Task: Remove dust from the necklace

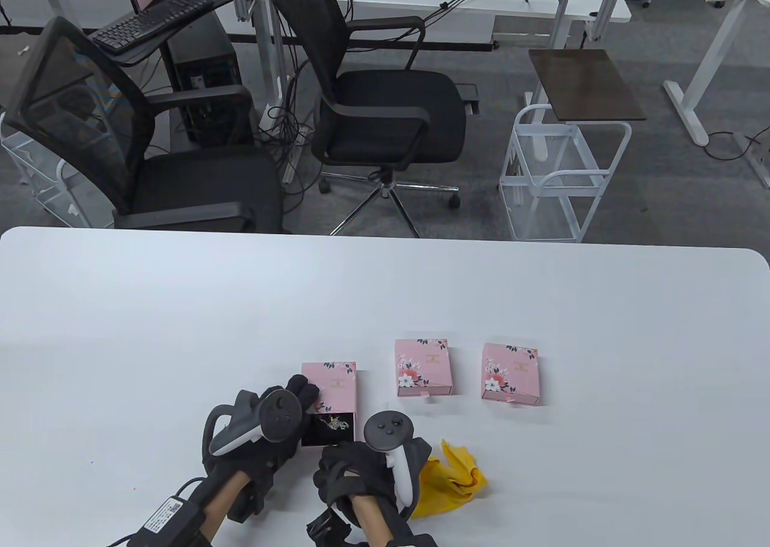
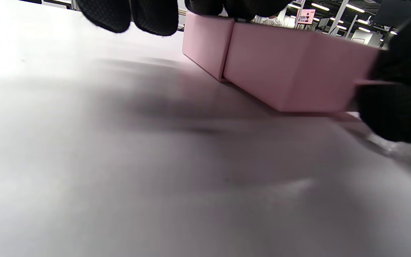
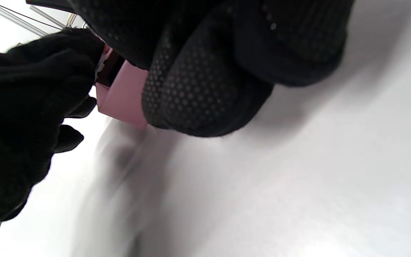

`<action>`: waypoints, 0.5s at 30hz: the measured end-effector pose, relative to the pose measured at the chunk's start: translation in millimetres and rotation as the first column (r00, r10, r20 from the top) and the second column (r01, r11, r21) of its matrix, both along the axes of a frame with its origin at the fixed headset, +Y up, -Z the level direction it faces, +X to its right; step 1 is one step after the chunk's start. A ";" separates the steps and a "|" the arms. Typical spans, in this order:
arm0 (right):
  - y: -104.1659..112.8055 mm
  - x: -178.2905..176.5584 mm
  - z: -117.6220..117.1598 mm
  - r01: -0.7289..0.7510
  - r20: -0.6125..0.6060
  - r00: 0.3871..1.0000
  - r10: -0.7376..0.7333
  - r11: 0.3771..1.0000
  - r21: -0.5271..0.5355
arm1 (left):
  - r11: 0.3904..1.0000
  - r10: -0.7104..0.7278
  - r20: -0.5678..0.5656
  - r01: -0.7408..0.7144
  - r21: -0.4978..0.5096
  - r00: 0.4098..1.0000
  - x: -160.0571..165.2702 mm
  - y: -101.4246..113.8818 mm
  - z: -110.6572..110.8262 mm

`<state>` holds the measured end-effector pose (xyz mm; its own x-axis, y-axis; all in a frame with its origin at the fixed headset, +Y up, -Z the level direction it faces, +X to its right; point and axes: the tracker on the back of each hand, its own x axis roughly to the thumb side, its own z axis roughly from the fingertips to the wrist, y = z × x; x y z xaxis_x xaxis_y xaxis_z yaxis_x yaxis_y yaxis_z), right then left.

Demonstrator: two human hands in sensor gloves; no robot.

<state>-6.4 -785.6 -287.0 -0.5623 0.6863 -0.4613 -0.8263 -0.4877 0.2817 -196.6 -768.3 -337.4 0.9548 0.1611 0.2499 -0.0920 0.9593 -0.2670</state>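
Drawer box part open, necklace (image 1: 334,423) lying in its black tray.
Left hand (image 1: 264,432) steadies the pink sleeve (image 1: 332,384), fingers on its near-left corner; grip unclear. Right hand (image 1: 361,472) is at the drawer front (image 2: 359,82), apparently pinching its tab; tracker hides the fingers from above. Advice: pull straight, sleeve pinned to the bench (image 1: 180,306), then fetch the yellow cloth (image 1: 451,481) just right. Wrist views blurred; chain detail unreadable.

Two black office chairs (image 1: 373,108) beyond white table (image 1: 180,306); grey carpet (image 1: 662,168).
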 end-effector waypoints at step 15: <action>3.4 7.5 19.6 0.031 -0.059 0.998 -0.035 0.998 -0.062 | 1.000 0.014 -0.003 -0.014 0.001 1.000 0.5 -0.4 0.0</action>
